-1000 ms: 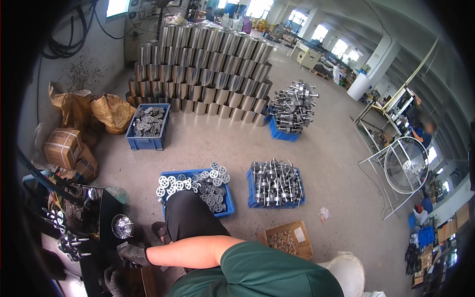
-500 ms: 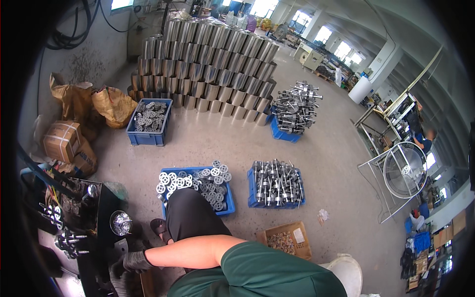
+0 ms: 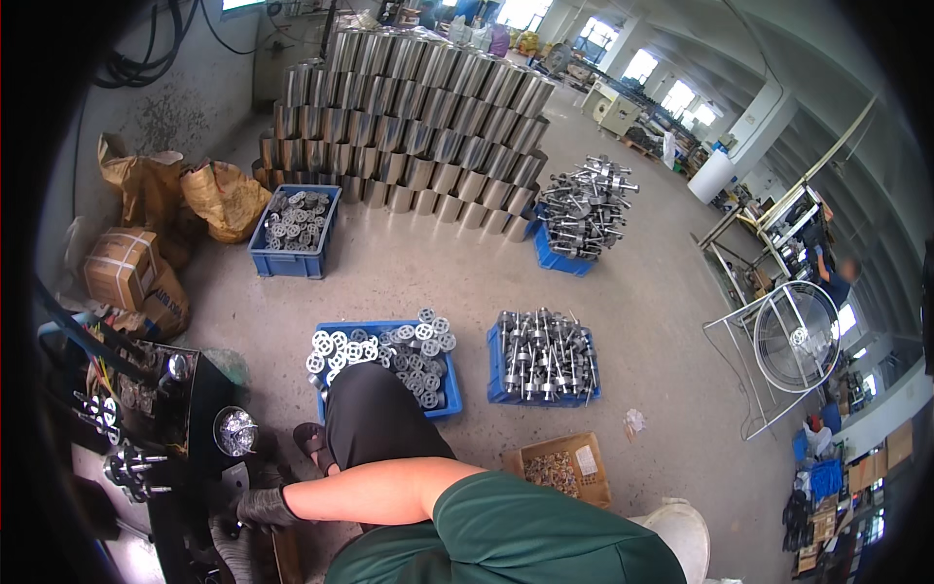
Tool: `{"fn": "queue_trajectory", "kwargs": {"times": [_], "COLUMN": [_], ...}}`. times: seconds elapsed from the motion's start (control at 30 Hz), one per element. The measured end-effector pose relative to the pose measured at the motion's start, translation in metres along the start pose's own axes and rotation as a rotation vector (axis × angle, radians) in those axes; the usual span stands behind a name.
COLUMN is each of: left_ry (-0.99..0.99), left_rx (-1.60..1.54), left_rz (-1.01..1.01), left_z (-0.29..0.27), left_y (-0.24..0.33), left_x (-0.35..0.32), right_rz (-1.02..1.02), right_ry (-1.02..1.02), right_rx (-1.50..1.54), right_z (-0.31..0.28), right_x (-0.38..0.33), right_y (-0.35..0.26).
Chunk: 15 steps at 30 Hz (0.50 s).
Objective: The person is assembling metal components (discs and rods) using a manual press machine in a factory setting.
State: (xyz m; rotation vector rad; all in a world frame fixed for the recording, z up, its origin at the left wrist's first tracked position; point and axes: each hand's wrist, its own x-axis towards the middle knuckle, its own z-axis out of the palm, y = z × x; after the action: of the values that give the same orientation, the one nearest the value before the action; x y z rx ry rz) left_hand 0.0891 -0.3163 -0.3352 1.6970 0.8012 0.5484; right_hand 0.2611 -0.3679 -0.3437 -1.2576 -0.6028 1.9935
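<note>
Toward half past seven, gloved right hand (image 3: 265, 506) and left hand (image 3: 233, 553) sit close together, finger grip impossible to tell, round bowl (image 3: 217, 435) at their twelve o'clock, presumably for reach.

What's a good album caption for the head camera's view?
Gloved hands close together near a round bowl, blue crates of metal parts on the floor, shiny cylinders stacked beyond.

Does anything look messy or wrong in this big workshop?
Yes, a little. A crumpled pale scrap lies on the floor outside the cardboard box, maybe dropped. Round spoked wheels also heap above the rim of the blue crate by the person's knee, so it looks overfull.
</note>
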Motion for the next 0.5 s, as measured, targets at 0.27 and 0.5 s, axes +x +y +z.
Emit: {"fn": "queue_trajectory", "kwargs": {"times": [0.27, 0.5], "left_ry": [-0.089, 0.064], "left_rx": [0.315, 0.162], "left_rz": [0.170, 0.005], "left_z": [-0.003, 0.002], "left_y": [-0.022, 0.015], "left_x": [0.005, 0.002], "right_rz": [-0.027, -0.125], "right_ry": [0.162, 0.252], "right_rx": [-0.056, -0.139], "right_z": [0.012, 0.005], "right_x": [-0.006, -0.004], "right_y": [-0.004, 0.001]}}
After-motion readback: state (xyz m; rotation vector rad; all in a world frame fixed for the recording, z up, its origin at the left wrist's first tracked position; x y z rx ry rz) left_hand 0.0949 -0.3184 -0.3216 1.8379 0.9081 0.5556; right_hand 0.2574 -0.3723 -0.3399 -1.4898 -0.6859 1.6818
